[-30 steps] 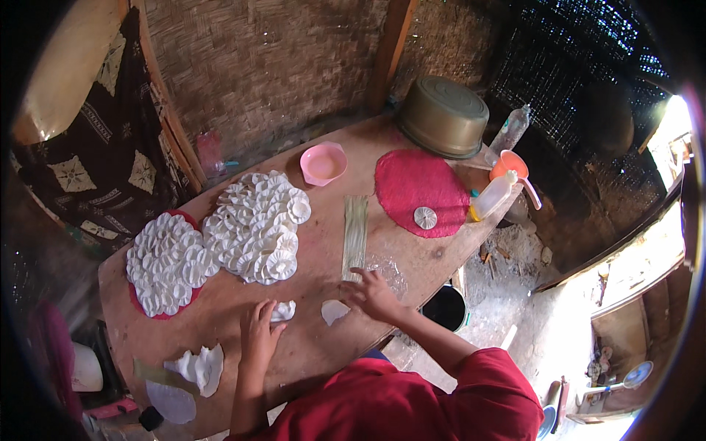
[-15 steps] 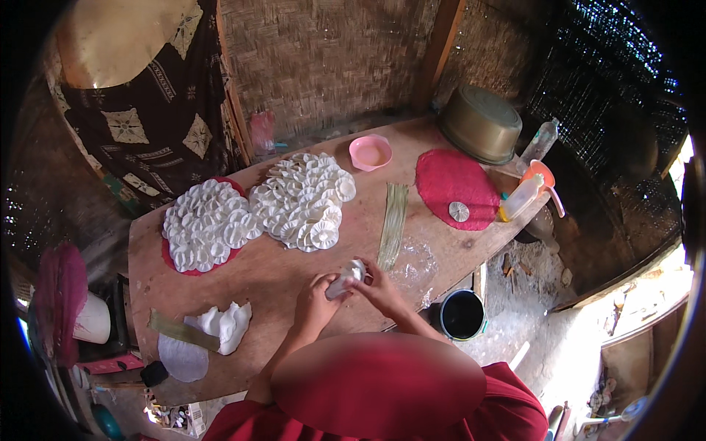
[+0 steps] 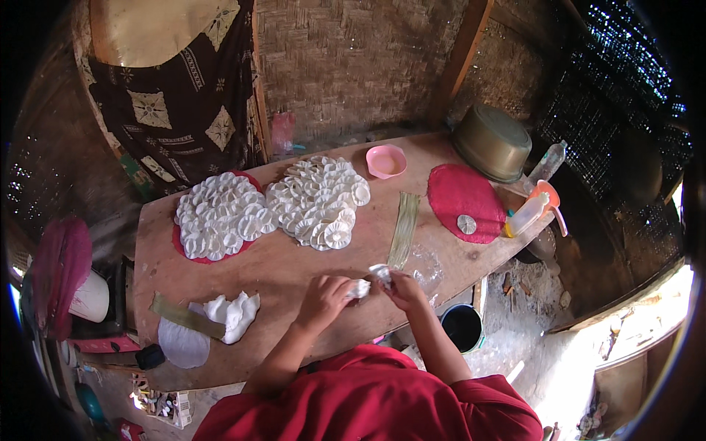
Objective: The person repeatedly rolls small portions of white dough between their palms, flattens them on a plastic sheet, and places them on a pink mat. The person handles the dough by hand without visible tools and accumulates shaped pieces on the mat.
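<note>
Both hands are above the near middle of the wooden table (image 3: pixel 309 272). My left hand (image 3: pixel 321 300) is closed round a small lump of white dough (image 3: pixel 359 289), which sticks out past the fingertips. My right hand (image 3: pixel 404 291), a short gap away, pinches another white piece (image 3: pixel 380 273); whether it is dough or something wrapped, I cannot tell. Beyond the right hand lies a strip of green leaf (image 3: pixel 404 229). A larger mass of white dough (image 3: pixel 237 316) sits at the near left, beside a second leaf strip (image 3: pixel 187 316) lying across a round whitish sheet (image 3: pixel 184 347).
Many pleated white discs are heaped in two piles (image 3: pixel 224 217) (image 3: pixel 318 198) farther back. A pink bowl (image 3: pixel 386 162), a red round mat (image 3: pixel 463 198) with one disc (image 3: pixel 466 224), a metal basin (image 3: pixel 493 143), bottles (image 3: pixel 526 215) and an orange funnel (image 3: pixel 546 192) stand right. A dark bucket (image 3: pixel 462 328) is below.
My hands were together round one whitish piece; they have now drawn apart, each with a white piece. The whole view has shifted slightly.
</note>
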`<state>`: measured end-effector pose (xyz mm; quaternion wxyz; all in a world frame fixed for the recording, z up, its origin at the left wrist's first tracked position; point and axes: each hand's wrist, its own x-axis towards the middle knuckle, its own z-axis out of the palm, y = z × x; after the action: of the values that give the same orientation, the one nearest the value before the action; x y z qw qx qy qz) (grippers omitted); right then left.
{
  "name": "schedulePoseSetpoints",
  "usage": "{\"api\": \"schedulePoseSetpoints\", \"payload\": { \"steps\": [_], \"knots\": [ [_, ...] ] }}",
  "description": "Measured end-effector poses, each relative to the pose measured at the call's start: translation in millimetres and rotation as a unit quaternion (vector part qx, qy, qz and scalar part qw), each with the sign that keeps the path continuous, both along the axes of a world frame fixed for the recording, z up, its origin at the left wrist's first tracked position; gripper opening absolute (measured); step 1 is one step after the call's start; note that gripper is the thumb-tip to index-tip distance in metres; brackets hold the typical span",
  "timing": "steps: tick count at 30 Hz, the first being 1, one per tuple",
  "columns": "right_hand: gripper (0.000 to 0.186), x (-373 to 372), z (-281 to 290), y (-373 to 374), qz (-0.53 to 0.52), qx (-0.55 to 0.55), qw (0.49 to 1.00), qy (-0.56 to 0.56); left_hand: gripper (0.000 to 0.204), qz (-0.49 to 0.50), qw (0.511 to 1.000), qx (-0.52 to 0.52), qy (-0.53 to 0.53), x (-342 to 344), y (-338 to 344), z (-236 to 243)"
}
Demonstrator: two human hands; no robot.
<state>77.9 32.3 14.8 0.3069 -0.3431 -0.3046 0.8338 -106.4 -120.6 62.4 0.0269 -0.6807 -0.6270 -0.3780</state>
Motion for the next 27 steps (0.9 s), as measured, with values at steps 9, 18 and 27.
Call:
{"api": "schedulePoseSetpoints", "payload": {
  "steps": [9,18,27],
  "knots": [
    [0.03,15,75,6,-0.014,0.143,0.988,-0.047,0.084,0.2,0.957,-0.187,0.1,-35,-10,13],
    [0.028,-34,128,-86,-0.054,0.673,0.671,-0.307,0.081,-0.156,0.633,-0.021,-0.758,30,70,80],
    [0.083,-15,210,-74,0.024,0.839,0.489,-0.238,0.074,-0.419,0.491,-0.018,-0.764,102,60,103]
  ]
}}
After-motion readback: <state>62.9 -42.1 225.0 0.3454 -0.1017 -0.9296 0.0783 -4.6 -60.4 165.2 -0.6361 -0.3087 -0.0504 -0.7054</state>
